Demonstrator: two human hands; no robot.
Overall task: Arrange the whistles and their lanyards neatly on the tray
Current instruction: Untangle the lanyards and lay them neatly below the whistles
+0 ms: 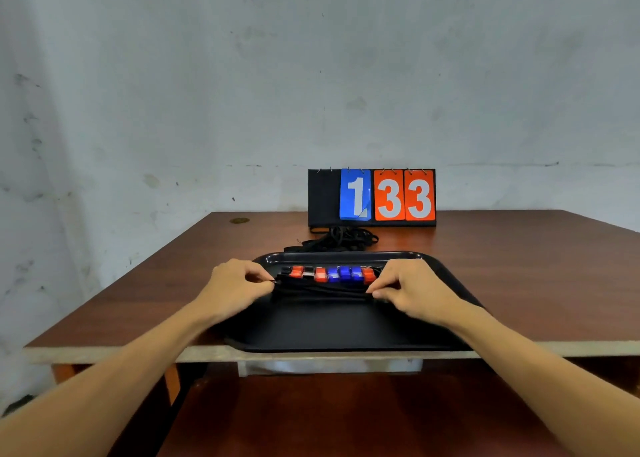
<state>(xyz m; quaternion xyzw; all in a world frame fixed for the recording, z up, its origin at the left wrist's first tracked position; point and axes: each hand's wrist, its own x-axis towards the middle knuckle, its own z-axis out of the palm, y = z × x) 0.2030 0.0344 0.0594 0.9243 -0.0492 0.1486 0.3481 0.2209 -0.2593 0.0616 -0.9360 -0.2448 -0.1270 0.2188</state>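
Note:
A black tray (332, 328) lies at the table's near edge. Several whistles (329, 274), red, blue and black, stand in a row across its far part. Just in front of that row a bundle of black lanyards (322, 291) stretches left to right. My left hand (235, 287) pinches the bundle's left end between thumb and fingers. My right hand (408, 288) pinches its right end. A second heap of black lanyards (336, 240) lies on the table behind the tray.
A flip scoreboard (372, 197) showing 1, 3, 3 stands at the back of the brown wooden table (519, 266), close behind the loose heap. A grey wall rises behind. The tray's near rim overhangs the table edge slightly.

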